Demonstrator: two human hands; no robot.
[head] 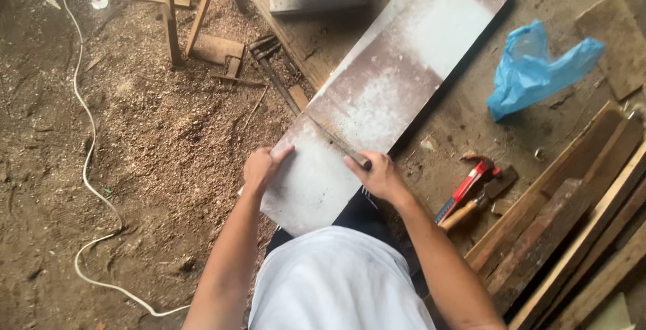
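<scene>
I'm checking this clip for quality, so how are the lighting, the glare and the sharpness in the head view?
Head view: soft, even daylight with no hard shadows; the pale board looks washed out toward its far end; the left hand and right hand are fairly sharp, though the thin tool under the right hand is hard to make out; the sawdust floor looks soft.
</scene>
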